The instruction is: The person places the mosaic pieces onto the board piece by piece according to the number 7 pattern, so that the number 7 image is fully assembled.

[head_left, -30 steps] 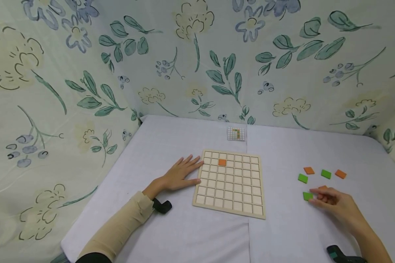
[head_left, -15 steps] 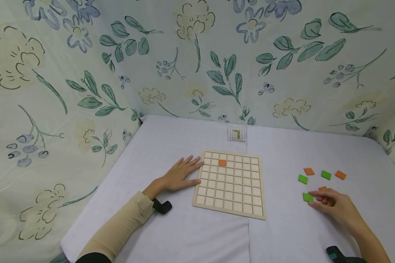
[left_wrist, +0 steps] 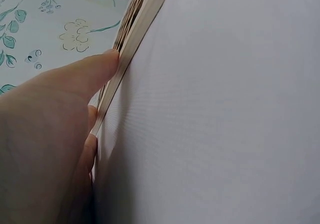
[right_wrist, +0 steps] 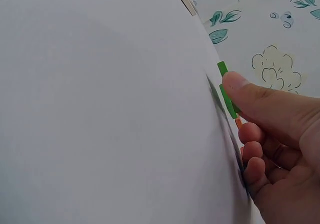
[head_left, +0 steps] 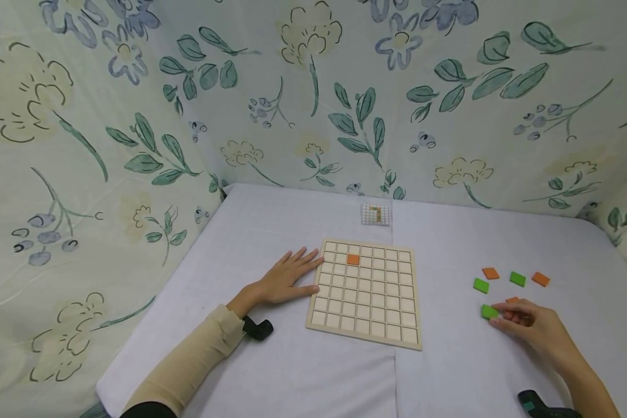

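My left hand (head_left: 284, 278) lies with fingers spread and straight, its fingertips and thumb tip at the left edge of a wooden grid board (head_left: 364, 343). One orange tile (head_left: 353, 259) sits in a square near the board's upper left. Off to the right, my right hand (head_left: 535, 328) pinches a square green tile (head_left: 489, 312) between thumb and forefinger. The right wrist view shows that green tile (right_wrist: 228, 102) tilted beside the thumb, close over the cloth, with the other fingers curled. Another orange tile (head_left: 512, 299) is partly hidden behind the right hand.
Loose tiles lie beyond the right hand: a green tile (head_left: 481, 285), an orange tile (head_left: 490, 273), a second green tile (head_left: 518, 278) and another orange tile (head_left: 540, 279). A small card with a coloured grid pattern (head_left: 374, 214) lies behind the board. White cloth (head_left: 313, 383) covers the table.
The green tile at my right fingertips has tipped up slightly as thumb and forefinger take hold of it. My left hand and the board stay in place.
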`<act>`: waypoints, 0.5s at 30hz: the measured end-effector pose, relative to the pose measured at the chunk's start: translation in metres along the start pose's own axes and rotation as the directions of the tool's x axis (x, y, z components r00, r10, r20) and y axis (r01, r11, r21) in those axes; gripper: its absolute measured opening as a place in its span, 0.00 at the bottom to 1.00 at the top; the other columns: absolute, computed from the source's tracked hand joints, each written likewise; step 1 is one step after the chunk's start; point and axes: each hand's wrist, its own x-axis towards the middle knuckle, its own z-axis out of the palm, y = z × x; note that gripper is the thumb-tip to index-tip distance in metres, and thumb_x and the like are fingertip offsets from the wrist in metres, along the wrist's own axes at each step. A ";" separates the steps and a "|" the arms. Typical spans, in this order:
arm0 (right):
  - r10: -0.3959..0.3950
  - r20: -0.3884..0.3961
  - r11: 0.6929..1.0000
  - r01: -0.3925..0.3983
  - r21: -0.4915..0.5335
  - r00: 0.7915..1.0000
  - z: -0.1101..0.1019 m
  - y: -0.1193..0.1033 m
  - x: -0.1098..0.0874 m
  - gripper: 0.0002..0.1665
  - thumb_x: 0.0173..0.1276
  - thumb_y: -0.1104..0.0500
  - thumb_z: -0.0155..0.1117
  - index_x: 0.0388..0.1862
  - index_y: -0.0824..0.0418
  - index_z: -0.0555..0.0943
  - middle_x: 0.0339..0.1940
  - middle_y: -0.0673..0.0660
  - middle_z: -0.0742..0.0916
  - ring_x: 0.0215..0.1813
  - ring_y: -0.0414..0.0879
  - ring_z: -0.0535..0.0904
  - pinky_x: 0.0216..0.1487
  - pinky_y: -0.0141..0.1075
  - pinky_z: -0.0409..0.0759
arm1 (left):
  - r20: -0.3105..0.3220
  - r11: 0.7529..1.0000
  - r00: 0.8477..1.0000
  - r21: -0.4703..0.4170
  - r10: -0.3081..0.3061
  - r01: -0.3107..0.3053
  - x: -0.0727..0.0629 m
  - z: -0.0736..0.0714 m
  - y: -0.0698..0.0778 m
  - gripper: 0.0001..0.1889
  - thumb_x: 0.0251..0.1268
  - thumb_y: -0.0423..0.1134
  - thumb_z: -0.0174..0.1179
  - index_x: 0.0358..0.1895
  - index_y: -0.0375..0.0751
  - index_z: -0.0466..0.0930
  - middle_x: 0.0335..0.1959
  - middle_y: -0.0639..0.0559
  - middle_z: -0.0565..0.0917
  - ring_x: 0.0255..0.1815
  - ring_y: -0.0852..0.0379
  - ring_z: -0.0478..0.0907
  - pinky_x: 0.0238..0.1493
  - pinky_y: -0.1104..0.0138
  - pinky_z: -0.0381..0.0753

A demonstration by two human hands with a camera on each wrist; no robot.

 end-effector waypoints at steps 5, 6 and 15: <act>-0.026 -0.027 1.000 0.026 -0.004 0.999 0.000 -0.004 0.002 0.19 0.58 0.65 0.77 0.47 0.70 0.85 0.32 0.55 0.80 0.30 0.38 0.70 0.27 0.28 0.72 | -0.004 1.000 1.000 0.000 0.006 -0.006 0.000 -0.001 0.001 0.40 0.73 0.68 0.42 0.82 0.57 0.46 0.82 0.55 0.45 0.81 0.48 0.35 0.76 0.47 0.35; -0.030 -0.034 0.999 0.030 -0.013 0.999 0.000 -0.006 0.003 0.18 0.58 0.65 0.77 0.47 0.70 0.85 0.32 0.55 0.81 0.30 0.38 0.70 0.27 0.28 0.72 | -0.006 1.000 1.000 -0.001 0.008 -0.008 0.000 -0.001 0.001 0.40 0.73 0.68 0.43 0.82 0.57 0.46 0.82 0.54 0.45 0.81 0.48 0.35 0.76 0.47 0.35; -0.075 -0.044 0.996 0.078 0.053 0.996 -0.005 -0.024 0.010 0.20 0.60 0.62 0.77 0.48 0.70 0.85 0.33 0.55 0.80 0.31 0.38 0.71 0.27 0.27 0.73 | 0.006 1.000 1.000 -0.004 0.003 -0.003 0.000 -0.002 0.002 0.40 0.73 0.68 0.42 0.82 0.57 0.45 0.82 0.55 0.44 0.81 0.49 0.34 0.76 0.47 0.34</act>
